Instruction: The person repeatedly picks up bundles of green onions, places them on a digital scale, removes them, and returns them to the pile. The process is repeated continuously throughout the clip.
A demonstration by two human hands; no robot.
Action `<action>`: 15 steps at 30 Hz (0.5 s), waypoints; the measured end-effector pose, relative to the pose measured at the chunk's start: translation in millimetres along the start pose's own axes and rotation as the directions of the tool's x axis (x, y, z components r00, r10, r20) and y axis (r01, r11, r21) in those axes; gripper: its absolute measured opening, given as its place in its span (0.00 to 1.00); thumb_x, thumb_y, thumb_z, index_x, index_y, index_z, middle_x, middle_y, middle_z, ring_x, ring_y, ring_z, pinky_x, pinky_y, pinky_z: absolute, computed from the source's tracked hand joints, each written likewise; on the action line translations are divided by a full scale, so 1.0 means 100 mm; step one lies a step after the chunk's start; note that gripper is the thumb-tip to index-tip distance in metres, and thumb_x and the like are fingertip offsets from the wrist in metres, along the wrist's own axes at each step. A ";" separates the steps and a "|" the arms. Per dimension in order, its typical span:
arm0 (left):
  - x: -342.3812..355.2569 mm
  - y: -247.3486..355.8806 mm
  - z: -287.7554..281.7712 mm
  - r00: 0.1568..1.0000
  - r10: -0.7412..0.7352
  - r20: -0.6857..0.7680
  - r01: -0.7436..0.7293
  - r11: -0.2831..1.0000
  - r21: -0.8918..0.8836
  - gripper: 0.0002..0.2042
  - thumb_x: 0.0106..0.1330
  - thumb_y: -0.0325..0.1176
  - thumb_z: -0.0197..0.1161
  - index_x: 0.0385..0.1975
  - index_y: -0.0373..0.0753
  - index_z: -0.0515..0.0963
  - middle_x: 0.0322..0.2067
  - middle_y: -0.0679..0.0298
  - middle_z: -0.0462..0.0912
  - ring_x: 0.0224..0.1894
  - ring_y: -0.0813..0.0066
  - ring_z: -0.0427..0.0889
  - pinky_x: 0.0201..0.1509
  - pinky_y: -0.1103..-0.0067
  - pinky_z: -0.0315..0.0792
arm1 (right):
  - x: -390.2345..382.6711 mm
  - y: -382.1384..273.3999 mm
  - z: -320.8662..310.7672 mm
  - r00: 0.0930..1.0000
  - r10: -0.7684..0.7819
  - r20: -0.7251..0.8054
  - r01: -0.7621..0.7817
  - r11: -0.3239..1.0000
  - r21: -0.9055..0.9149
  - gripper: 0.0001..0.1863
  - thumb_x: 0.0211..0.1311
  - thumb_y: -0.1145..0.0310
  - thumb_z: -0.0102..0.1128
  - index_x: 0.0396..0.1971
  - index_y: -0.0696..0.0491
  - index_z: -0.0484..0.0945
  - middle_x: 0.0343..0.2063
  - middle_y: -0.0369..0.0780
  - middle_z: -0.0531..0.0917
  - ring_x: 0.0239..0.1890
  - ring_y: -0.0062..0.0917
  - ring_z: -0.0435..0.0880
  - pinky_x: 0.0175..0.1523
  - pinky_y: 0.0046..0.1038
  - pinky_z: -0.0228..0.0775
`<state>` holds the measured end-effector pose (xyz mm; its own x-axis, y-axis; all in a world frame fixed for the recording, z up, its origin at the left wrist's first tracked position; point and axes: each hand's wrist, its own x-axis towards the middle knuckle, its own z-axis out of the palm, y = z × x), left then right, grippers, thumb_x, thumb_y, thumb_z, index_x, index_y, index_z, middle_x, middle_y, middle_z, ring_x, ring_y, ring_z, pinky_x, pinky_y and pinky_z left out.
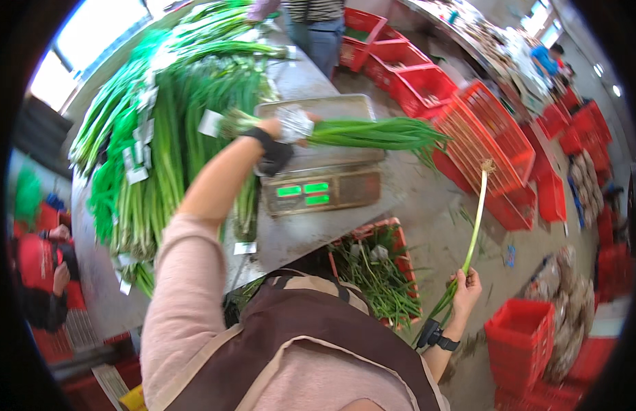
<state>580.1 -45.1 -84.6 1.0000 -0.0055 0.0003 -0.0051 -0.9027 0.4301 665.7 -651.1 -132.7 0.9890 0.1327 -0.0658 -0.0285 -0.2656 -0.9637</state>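
My left hand (271, 128) is closed around a bunch of green onions (373, 133), near a white wrapping (295, 124). The bunch lies crosswise over the pan of a digital scale (355, 188) with green-lit displays, its leaves pointing right. I cannot tell whether it rests on the pan. Off to the right, my right hand (466, 291) grips a single green onion (478, 212) by its green part, the rooted white end pointing up. Many tagged bunches of green onions (169, 151) are heaped on the metal table (301, 75), left of the scale.
Below the table's edge, a red crate (408, 274) holds loose green leaves. Red crates (486, 137) stand on the floor to the right, with more stacked at lower right (520, 342). One person (316, 34) stands behind the table; another (41, 267) is at far left.
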 end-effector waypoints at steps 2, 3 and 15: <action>-0.08 0.04 -0.51 0.996 0.069 0.063 -0.072 0.996 0.046 0.39 0.36 0.28 0.73 0.57 0.38 0.68 0.50 0.52 0.77 0.53 0.59 0.75 0.59 0.70 0.67 | -0.16 0.08 -0.25 0.997 0.006 -0.074 -0.004 1.000 0.018 0.09 0.62 0.76 0.56 0.42 0.62 0.74 0.26 0.34 0.78 0.25 0.17 0.77 0.31 0.19 0.69; -0.08 0.03 -0.76 0.989 0.111 0.098 -0.117 0.991 0.062 0.38 0.33 0.25 0.73 0.54 0.40 0.70 0.46 0.55 0.78 0.51 0.60 0.76 0.57 0.69 0.68 | -0.23 0.11 -0.34 0.994 0.028 -0.101 -0.027 1.000 0.012 0.09 0.62 0.76 0.56 0.42 0.62 0.74 0.26 0.35 0.78 0.25 0.17 0.77 0.31 0.19 0.69; 0.19 -1.19 0.05 0.980 -0.200 0.018 0.172 0.880 0.442 0.25 0.63 0.25 0.44 0.64 0.39 0.60 0.64 0.52 0.61 0.67 0.59 0.60 0.71 0.75 0.51 | -0.50 -0.12 -0.18 0.981 0.196 0.012 -0.196 0.980 0.039 0.09 0.62 0.74 0.57 0.42 0.60 0.74 0.29 0.36 0.79 0.26 0.19 0.79 0.32 0.21 0.71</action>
<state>599.6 60.3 -140.5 0.9806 0.1675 -0.1018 0.1663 -0.9859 -0.0205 619.4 -672.1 -113.3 0.9624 0.0896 -0.2564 -0.2276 -0.2492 -0.9413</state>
